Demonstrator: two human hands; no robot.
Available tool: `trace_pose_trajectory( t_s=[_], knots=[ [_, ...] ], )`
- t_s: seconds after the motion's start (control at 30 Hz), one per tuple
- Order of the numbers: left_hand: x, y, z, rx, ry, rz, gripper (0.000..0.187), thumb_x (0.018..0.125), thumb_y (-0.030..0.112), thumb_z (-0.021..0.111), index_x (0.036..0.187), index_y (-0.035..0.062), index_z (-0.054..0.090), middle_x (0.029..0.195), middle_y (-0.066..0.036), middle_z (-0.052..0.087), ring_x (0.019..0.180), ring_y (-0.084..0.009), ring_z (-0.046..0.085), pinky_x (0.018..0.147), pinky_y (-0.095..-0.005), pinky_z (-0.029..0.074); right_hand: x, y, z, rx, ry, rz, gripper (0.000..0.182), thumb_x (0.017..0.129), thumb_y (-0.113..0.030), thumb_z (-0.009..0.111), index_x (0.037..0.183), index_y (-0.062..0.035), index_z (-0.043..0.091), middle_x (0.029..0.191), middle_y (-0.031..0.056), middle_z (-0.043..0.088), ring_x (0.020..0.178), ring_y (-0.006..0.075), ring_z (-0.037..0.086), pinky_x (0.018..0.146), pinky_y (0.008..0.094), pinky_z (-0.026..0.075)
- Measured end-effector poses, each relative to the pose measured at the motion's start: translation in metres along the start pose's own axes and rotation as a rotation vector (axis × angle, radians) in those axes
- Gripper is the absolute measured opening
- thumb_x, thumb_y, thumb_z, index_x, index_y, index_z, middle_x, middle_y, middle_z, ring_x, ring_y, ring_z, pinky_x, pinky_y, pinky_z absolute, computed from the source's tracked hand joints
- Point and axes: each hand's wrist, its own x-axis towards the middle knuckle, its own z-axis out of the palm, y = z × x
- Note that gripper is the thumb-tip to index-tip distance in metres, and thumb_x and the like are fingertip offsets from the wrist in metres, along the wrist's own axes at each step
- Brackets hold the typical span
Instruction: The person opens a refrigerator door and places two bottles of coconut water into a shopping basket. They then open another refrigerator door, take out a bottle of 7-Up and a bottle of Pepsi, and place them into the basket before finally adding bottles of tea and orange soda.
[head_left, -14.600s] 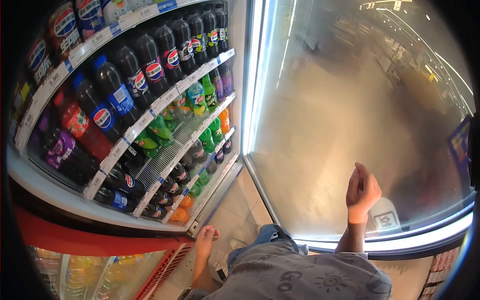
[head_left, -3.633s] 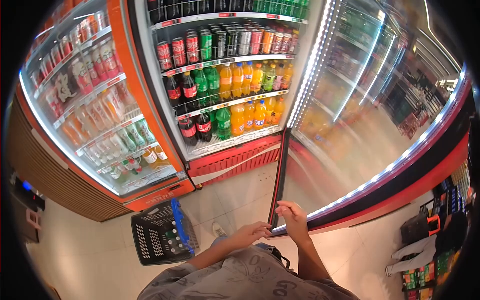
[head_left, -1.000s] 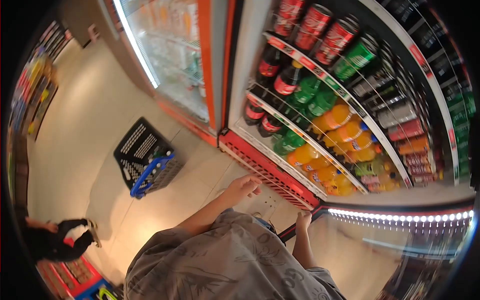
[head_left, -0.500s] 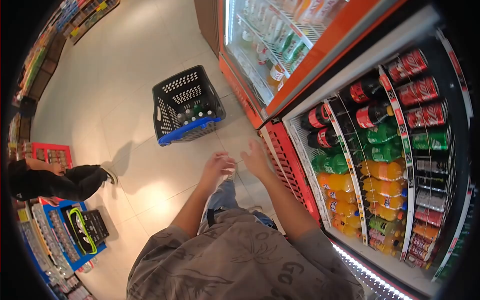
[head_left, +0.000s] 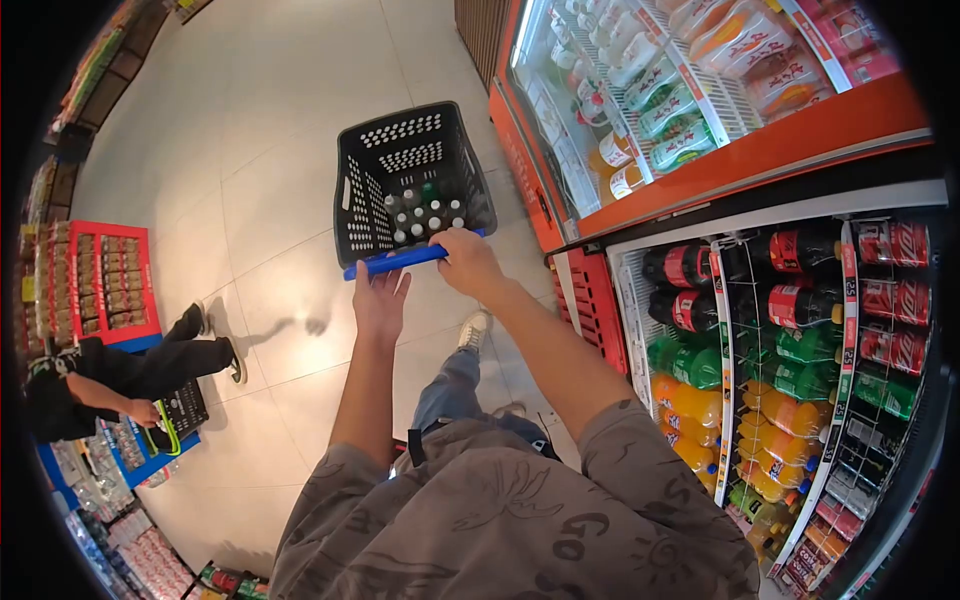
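A black basket (head_left: 362, 190) with perforated sides stands on the floor ahead, with several capped bottles (head_left: 420, 216) inside. Its blue handle (head_left: 395, 263) runs along the near edge. My right hand (head_left: 468, 262) is wrapped round the right part of this handle. Below the handle's left part, my left hand (head_left: 379, 302) has its fingers apart and pointing up, their tips at the bar; no grip on it shows.
Drink coolers with an orange-red frame (head_left: 690, 180) and bottles and cans line the right. At the left, a person in black (head_left: 110, 375) holds a green-handled basket (head_left: 182, 415) beside a red display (head_left: 150, 285). Pale floor tiles (head_left: 270, 130) lie between.
My hands have moved forward to the basket, and my right hand has taken hold of its handle. The basket appears closer. At the left, the person has a hand at the green-handled basket.
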Motion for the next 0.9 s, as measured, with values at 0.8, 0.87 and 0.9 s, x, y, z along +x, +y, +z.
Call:
trace_pose_trajectory(
  t_s=[0.8, 0.87, 0.9],
  knots=[
    [-0.019, 0.061, -0.079, 0.702, 0.23, 0.179, 0.025, 0.087, 0.021, 0.054, 0.096, -0.0022, 0.05, 0.078, -0.014, 0.061, 0.07, -0.0303, 0.068, 0.065, -0.0406, 0.058, -0.106, -0.103, 0.066, 0.307, -0.351, 0.086, 0.068, 0.078, -0.009, 0.068, 0.139, 0.0006, 0.039, 0.129, 0.0222, 0.052, 0.121, 0.0388, 0.049, 0.103, 0.0468, 0.04],
    [-0.01, 0.071, -0.08, 0.76, 0.28, 0.196, 0.016, 0.085, 0.013, 0.052, 0.092, -0.002, 0.051, 0.074, -0.015, 0.062, 0.059, -0.0285, 0.067, 0.055, -0.0364, 0.058, -0.101, -0.11, 0.062, 0.327, -0.386, 0.106, 0.071, 0.079, -0.009, 0.068, 0.141, 0.0013, 0.036, 0.132, 0.0223, 0.05, 0.125, 0.0388, 0.047, 0.105, 0.0462, 0.039],
    [-0.009, 0.075, -0.078, 0.81, 0.298, 0.202, 0.016, 0.085, 0.012, 0.053, 0.092, -0.0022, 0.051, 0.073, -0.015, 0.062, 0.058, -0.0283, 0.067, 0.053, -0.0358, 0.057, -0.102, -0.11, 0.064, 0.347, -0.418, 0.105, 0.071, 0.079, -0.009, 0.068, 0.141, 0.0011, 0.035, 0.133, 0.0221, 0.049, 0.126, 0.0387, 0.046, 0.105, 0.0459, 0.039]
  ],
)
